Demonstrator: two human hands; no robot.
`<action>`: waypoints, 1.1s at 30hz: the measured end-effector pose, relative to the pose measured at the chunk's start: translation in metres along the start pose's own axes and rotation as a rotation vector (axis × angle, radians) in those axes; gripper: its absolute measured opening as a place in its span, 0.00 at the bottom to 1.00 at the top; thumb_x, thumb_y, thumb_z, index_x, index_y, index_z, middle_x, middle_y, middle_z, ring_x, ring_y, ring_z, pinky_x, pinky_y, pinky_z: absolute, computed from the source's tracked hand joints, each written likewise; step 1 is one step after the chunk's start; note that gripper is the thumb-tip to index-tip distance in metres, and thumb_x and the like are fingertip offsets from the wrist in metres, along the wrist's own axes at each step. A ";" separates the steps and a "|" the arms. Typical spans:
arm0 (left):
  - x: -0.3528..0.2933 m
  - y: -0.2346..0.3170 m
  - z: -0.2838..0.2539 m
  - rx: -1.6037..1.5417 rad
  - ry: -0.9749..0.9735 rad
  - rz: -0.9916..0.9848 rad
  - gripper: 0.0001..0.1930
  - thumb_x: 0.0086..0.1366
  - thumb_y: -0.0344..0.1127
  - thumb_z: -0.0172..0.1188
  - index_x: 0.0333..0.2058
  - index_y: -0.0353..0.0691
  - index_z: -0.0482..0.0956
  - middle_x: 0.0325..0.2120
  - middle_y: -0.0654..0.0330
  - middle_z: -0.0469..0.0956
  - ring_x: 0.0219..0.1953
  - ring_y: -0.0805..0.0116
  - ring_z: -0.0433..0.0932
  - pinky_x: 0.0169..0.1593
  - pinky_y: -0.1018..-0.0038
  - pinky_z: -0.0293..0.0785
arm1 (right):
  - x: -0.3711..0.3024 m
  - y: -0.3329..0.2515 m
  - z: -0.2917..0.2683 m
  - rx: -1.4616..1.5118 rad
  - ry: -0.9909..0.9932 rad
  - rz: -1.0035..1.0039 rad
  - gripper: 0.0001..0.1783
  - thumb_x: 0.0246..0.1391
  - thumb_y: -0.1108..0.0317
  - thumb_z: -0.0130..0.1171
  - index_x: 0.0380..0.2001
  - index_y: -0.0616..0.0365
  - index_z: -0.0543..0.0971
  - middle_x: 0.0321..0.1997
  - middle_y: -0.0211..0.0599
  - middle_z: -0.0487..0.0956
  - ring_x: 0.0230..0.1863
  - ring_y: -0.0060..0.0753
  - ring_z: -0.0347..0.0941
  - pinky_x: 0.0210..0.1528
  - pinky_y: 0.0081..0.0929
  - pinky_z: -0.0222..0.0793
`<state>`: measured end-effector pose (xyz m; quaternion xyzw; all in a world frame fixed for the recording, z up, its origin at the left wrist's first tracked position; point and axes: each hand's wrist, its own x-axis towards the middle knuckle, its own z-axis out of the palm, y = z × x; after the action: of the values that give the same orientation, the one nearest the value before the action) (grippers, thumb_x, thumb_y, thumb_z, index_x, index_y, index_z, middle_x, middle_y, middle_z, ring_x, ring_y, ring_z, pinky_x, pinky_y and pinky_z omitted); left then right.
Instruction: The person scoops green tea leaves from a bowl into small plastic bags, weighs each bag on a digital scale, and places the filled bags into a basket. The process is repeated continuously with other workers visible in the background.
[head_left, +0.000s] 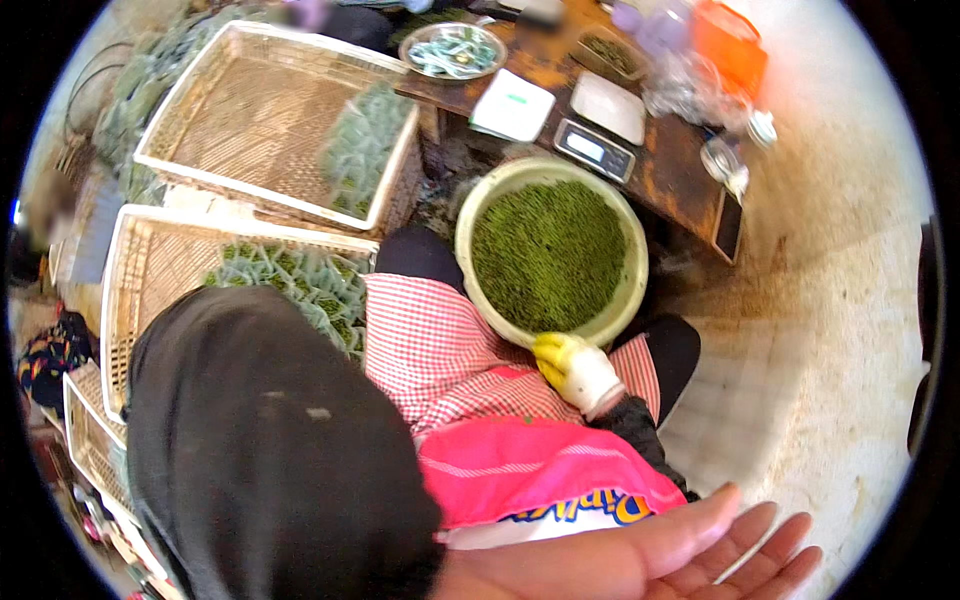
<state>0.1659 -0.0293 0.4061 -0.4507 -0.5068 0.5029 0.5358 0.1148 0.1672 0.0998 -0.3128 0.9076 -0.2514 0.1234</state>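
My left hand (650, 550) is bare and very close, reaching in from the lower edge under a black sleeve. Its fingers are stretched out and apart, and nothing is in them. In a white glove with yellow fingers, my right hand (578, 370) is at the near rim of a round, pale green basin (470, 235). Its fingers are curled together against the outside of the rim; whether they grip anything is hidden. A heap of fine, loose green plant bits (545, 255) fills the basin, which stands by my lap over a red-checked apron (500, 390).
Left are white plastic crates (255, 225) with pale green mesh packets (370, 140). On the brown wooden table (680, 190) ahead are a digital scale (595, 150), a white flat device (512, 105), a metal bowl (453, 50) and an orange container (728, 50). A pale wall (840, 200) rises right.
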 end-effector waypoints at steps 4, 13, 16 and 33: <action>-0.007 0.019 0.021 -0.203 0.191 0.039 0.20 0.66 0.39 0.55 0.55 0.39 0.67 0.60 0.58 0.63 0.66 0.61 0.54 0.68 0.54 0.44 | 0.004 0.006 -0.008 -0.021 0.092 -0.004 0.08 0.52 0.68 0.57 0.35 0.58 0.79 0.41 0.41 0.79 0.39 0.50 0.75 0.41 0.39 0.72; -0.074 0.218 0.219 -1.134 -0.697 -0.516 0.12 0.55 0.43 0.58 0.21 0.41 0.80 0.21 0.60 0.75 0.30 0.61 0.76 0.41 0.65 0.65 | 0.012 0.036 0.012 0.272 0.181 -0.049 0.10 0.51 0.71 0.58 0.37 0.59 0.80 0.40 0.44 0.79 0.41 0.48 0.76 0.44 0.36 0.73; -0.076 0.275 0.275 -1.104 -0.718 -0.863 0.22 0.61 0.56 0.56 0.26 0.40 0.80 0.25 0.59 0.76 0.34 0.60 0.77 0.44 0.62 0.65 | 0.006 0.055 0.021 0.421 0.147 0.050 0.11 0.52 0.71 0.57 0.40 0.60 0.79 0.39 0.46 0.79 0.44 0.47 0.76 0.48 0.33 0.71; -0.082 0.287 0.306 -0.978 -0.590 -0.902 0.06 0.55 0.31 0.51 0.33 0.43 0.69 0.29 0.59 0.71 0.36 0.60 0.72 0.41 0.66 0.65 | 0.018 0.060 0.022 0.427 0.009 0.141 0.12 0.51 0.71 0.61 0.40 0.60 0.80 0.42 0.43 0.80 0.46 0.44 0.77 0.50 0.31 0.72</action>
<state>-0.1605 -0.0944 0.1384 -0.2315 -0.9335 0.0494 0.2694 0.0792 0.1881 0.0477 -0.2141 0.8540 -0.4298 0.2001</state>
